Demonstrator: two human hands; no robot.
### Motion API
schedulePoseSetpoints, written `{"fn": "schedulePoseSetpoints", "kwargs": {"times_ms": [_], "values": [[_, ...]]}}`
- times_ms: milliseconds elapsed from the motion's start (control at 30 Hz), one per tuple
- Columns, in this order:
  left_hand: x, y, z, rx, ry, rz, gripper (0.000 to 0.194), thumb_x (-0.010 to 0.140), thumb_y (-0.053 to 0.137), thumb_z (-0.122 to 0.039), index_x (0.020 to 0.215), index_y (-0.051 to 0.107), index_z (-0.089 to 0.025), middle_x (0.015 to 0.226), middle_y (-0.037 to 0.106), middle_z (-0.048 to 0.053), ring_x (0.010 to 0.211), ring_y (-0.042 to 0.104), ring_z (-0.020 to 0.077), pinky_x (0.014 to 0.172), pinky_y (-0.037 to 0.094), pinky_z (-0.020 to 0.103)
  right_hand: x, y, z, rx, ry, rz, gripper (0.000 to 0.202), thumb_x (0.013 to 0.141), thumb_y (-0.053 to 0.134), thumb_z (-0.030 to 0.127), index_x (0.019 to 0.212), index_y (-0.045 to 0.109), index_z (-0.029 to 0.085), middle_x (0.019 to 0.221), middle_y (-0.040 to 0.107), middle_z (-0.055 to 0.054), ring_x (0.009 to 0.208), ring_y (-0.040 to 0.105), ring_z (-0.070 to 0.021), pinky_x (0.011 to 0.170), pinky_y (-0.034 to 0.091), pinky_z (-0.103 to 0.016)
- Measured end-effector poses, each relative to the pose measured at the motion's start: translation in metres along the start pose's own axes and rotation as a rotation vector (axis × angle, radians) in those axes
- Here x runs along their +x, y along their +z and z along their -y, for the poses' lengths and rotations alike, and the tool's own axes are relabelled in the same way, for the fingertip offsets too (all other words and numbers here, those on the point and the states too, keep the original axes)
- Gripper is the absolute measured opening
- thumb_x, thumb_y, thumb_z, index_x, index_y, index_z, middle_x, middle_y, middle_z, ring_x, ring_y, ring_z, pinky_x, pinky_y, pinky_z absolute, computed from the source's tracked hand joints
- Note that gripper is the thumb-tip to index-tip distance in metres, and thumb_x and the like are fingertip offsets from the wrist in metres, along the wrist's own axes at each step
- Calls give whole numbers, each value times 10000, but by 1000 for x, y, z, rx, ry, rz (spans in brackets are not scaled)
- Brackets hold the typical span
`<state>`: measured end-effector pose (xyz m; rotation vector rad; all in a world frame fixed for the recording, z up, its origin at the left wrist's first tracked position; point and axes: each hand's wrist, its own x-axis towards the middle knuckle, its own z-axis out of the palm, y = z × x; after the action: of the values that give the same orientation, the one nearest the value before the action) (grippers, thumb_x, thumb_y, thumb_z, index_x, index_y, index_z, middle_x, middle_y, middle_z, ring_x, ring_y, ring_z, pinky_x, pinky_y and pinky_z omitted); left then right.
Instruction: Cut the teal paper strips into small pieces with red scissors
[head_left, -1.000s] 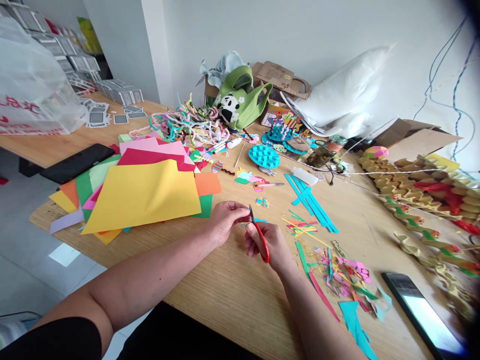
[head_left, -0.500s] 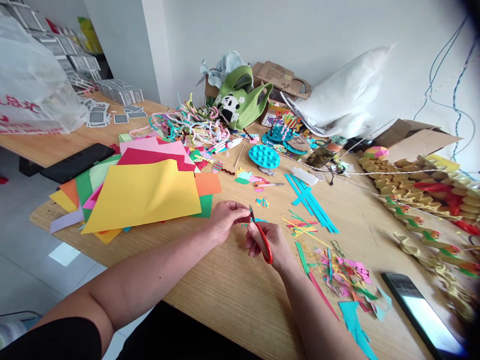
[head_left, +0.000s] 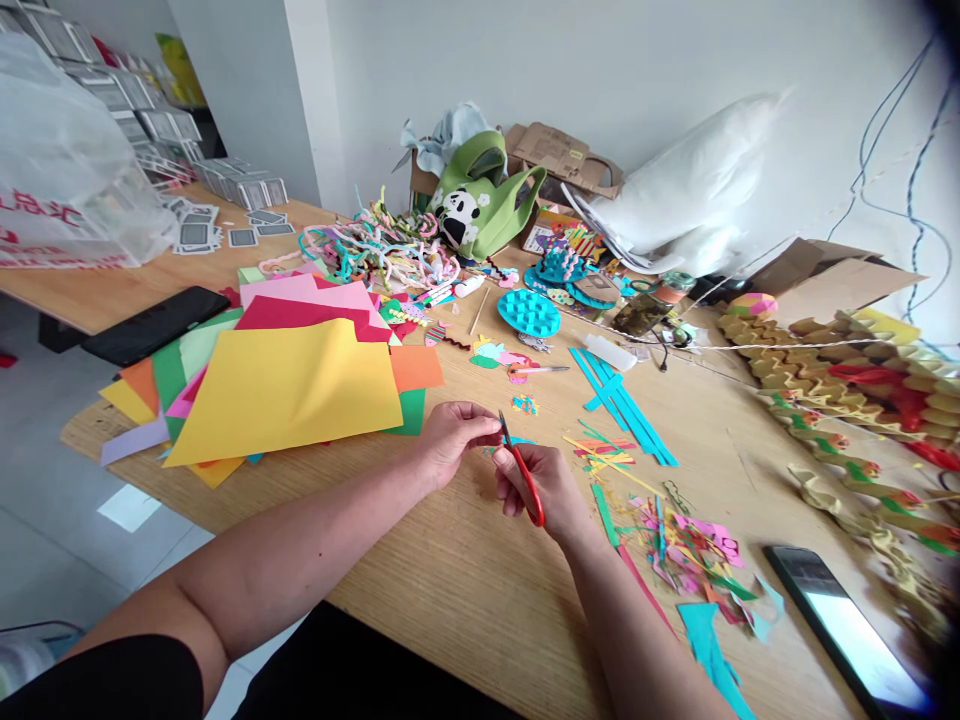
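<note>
Red-handled scissors (head_left: 531, 487) are gripped in my right hand (head_left: 546, 488), with the blades pointing away from me and up. The blade tips reach to the fingertips of my left hand (head_left: 457, 440). Thumb and forefinger of that hand are pinched together; whatever lies between them is too small to make out. Just beyond my hands, a small heap of tiny blue and yellow paper bits (head_left: 525, 404) lies on the wooden table (head_left: 450, 580). A bit of blue paper (head_left: 519, 441) shows behind the scissors.
Stacked coloured paper (head_left: 292, 390) lies at left beside a black phone (head_left: 154, 325). To the right are blue paper strips (head_left: 622, 405), paper scraps (head_left: 690, 550) and a lit phone (head_left: 844, 630). A green panda bag (head_left: 480, 205) and pipe cleaners (head_left: 375, 245) sit at the back.
My right hand and the scissors have shifted very slightly. My left hand keeps its pinch in the same place.
</note>
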<state>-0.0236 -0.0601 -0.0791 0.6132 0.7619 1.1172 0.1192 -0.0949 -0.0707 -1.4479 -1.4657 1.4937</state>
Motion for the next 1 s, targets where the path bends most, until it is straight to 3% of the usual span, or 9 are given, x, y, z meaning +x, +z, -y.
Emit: {"fn": "schedulePoseSetpoints", "kwargs": {"times_ms": [200, 433, 500, 567, 700, 833, 1000], "values": [[1, -1, 0, -18, -16, -13, 159, 537, 741, -183, 620, 634, -99, 605, 659, 40, 615, 617, 138, 689, 480, 298, 1, 0, -1, 15, -21, -66, 488, 683, 670, 602, 552, 537, 151, 437, 572, -2, 320, 527, -103, 311, 364, -168], [7, -6, -3, 60, -10, -21, 141, 586, 712, -210, 653, 649, -104, 652, 678, 56, 657, 634, 149, 730, 495, 314, 3, -3, -1, 164, -130, -444, 457, 750, 629, 565, 580, 580, 144, 470, 579, -9, 340, 511, -100, 345, 384, -198], [12, -11, -6, 260, 16, -45, 114, 611, 687, -211, 666, 655, -116, 649, 670, 45, 629, 615, 139, 679, 491, 295, 4, -7, -3, 192, -201, -578, 431, 776, 611, 540, 598, 582, 149, 486, 580, -7, 366, 517, -103, 373, 399, -207], [17, -18, -9, 653, 97, -84, 75, 634, 661, -198, 668, 668, -132, 666, 672, 44, 599, 582, 128, 626, 470, 273, 7, -12, -6, 163, -245, -671, 398, 786, 606, 514, 620, 582, 153, 528, 601, -15, 413, 543, -115, 416, 423, -221], [23, -30, -10, 1349, 302, -51, 51, 632, 658, -179, 586, 656, -158, 752, 682, 49, 682, 586, 147, 677, 455, 272, 16, -22, -12, -140, -181, -687, 236, 711, 689, 386, 742, 617, 162, 653, 662, -38, 589, 612, -170, 550, 461, -261], [23, -36, -6, 1601, 396, -15, 87, 662, 626, -164, 584, 664, -169, 751, 667, 50, 758, 606, 169, 737, 451, 276, 25, -25, -21, -485, -155, -572, 142, 729, 620, 230, 862, 616, 181, 894, 705, -70, 733, 627, -192, 670, 456, -293], [19, -34, -9, 1720, 391, -30, 117, 702, 604, -176, 616, 684, -179, 769, 657, 48, 777, 596, 164, 743, 458, 265, 27, -24, -25, -766, -166, -521, 122, 754, 559, 149, 866, 605, 168, 866, 682, -93, 806, 616, -212, 704, 432, -282]]}}
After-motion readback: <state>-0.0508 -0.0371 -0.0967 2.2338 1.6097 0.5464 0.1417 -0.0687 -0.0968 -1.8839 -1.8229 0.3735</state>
